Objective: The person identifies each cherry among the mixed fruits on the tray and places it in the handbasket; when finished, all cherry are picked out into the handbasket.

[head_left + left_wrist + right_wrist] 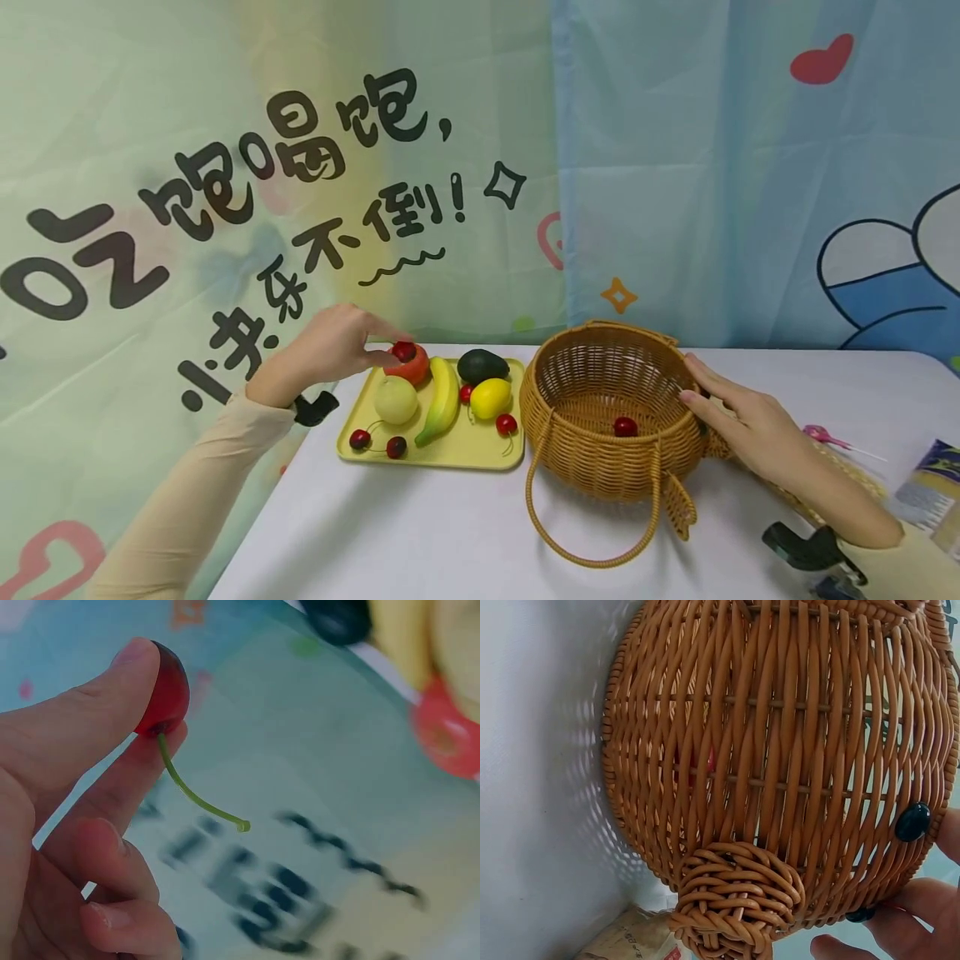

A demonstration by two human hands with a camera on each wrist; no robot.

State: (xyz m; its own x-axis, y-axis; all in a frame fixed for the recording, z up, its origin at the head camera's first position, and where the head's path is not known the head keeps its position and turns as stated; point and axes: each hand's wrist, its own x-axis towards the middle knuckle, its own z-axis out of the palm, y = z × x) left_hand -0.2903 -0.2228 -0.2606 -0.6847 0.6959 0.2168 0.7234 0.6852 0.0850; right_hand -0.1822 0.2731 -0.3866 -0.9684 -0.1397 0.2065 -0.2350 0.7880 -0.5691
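My left hand (pixel 341 342) pinches a dark red cherry (pixel 171 690) between thumb and fingers, its green stem hanging free. It hovers over the back left of a yellow tray (pixel 465 454), in front of a red-orange fruit (pixel 415 367). My right hand (pixel 757 425) holds the right rim of a brown wicker basket (pixel 600 467); some of its fingers are hidden in the head view. Inside the basket lies one red cherry (pixel 625 427). In the right wrist view, fingertips (pixel 904 919) touch the basket's side near its dark button eyes.
The tray also bears a pale round fruit (pixel 395 401), a banana (pixel 441 400), an avocado (pixel 483 366), a lemon (pixel 491 398) and several cherries (pixel 360 440). The basket's handle (pixel 592 564) hangs toward the front. Pink scissors (pixel 825 435) and a package (pixel 930 492) lie at right.
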